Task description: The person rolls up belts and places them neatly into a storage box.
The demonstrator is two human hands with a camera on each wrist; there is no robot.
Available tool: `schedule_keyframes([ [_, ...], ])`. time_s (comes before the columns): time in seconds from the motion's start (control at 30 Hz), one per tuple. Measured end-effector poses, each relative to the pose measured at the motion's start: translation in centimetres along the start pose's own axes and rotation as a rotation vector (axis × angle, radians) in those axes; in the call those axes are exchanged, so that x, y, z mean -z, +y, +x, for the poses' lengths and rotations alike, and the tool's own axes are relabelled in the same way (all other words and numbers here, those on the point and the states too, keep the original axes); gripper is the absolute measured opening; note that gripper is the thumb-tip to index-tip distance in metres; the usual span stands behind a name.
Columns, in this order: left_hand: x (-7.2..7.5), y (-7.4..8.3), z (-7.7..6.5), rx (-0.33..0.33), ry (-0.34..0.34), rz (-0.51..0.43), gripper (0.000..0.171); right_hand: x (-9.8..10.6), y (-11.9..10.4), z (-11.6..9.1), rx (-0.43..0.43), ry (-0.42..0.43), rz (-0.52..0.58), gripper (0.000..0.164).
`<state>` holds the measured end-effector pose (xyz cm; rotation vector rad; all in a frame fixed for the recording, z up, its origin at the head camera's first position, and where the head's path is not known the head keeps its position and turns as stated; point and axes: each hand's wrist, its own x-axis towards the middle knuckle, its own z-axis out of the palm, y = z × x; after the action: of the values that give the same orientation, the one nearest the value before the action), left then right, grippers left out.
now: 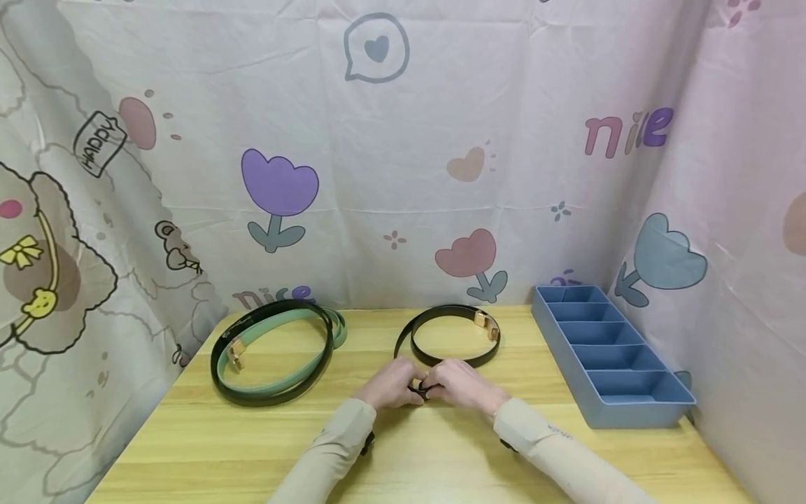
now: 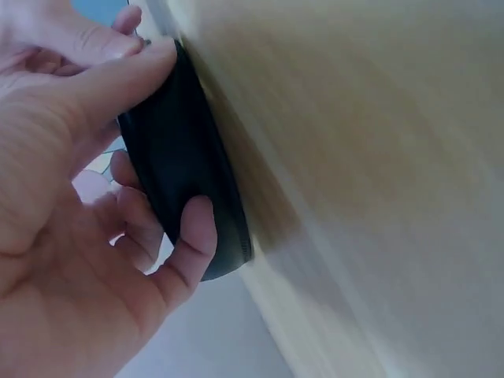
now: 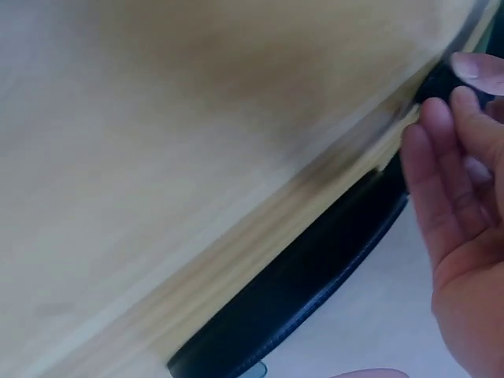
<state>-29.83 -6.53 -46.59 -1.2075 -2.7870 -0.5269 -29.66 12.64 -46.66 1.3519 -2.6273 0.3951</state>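
Observation:
A black belt point(image 1: 497, 348) with a gold-coloured buckle point(image 1: 483, 320) lies in a loop on the table, beyond both hands. My left hand point(image 1: 393, 383) grips a curved stretch of black belt near the loop's front; in the left wrist view its thumb and fingers hold the strap point(image 2: 185, 165) on edge. Close beside it, my right hand point(image 1: 464, 385) pinches black strap between thumb and fingertips. The right wrist view shows another curve of the belt point(image 3: 295, 276) on the table past those fingers. Part of the strap between the hands is hidden by the fingers.
On the left of the wooden table point(image 1: 189, 448) lie a coiled black belt point(image 1: 217, 374) and a green belt point(image 1: 283, 383), with a gold-coloured buckle point(image 1: 236, 352) inside the coil. A blue-grey box point(image 1: 582, 392) with several compartments stands at the right edge. Patterned cloth point(image 1: 378, 140) hangs behind.

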Motion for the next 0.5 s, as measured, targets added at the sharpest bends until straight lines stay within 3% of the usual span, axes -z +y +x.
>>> schedule_keyframes([
  [0.1, 0.1, -0.2, 0.0, 0.001, -0.027, -0.04, 0.015, 0.2, 0.3, -0.1, 0.031, -0.032, 0.028, 0.005],
  [0.27, 0.2, 0.1, -0.3, 0.077, -0.021, -0.068, 0.014, 0.1, 0.3, -0.1, 0.038, -0.043, 0.025, 0.005],
  [0.4, 0.2, 0.4, -0.4, 0.116, 0.014, -0.032, 0.017, -0.1, -0.3, -0.1, -0.023, -0.018, 0.012, 0.005],
  [0.5, -0.1, 0.6, -0.3, 0.14, 0.053, 0.0, 0.018, -0.4, -1.1, 0.0, -0.117, -0.004, 0.068, 0.007],
])
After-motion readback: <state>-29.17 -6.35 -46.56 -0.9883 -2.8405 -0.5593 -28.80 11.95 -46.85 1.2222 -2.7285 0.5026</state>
